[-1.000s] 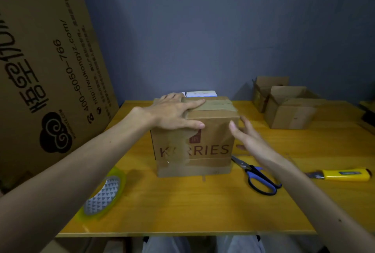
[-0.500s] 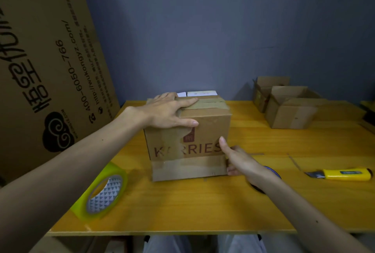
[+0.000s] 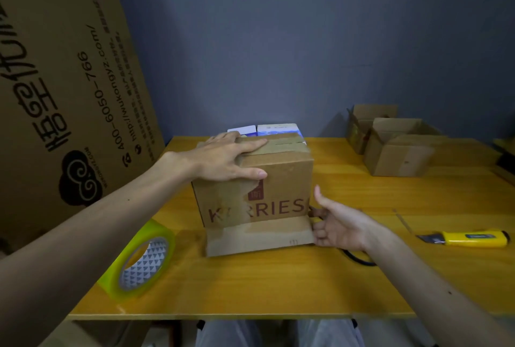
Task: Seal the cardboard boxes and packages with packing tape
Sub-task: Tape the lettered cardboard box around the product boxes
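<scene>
Box (image 3: 259, 196) sat mid-table, top seam already taped. Left hand (image 3: 228, 160) lay spread flat over its top near corner, pressing down. Right hand (image 3: 337, 224) was open, fingers curled against the box's lower right edge, gripping nothing. Looked like a reposition or turn to reach an untaped side. Next move probably needs the tape roll (image 3: 139, 260), standing on edge just left of the box. Yellow table (image 3: 250, 291), knife (image 3: 468, 238) far right, two open boxes (image 3: 395, 148) at back, grey wall behind.
</scene>
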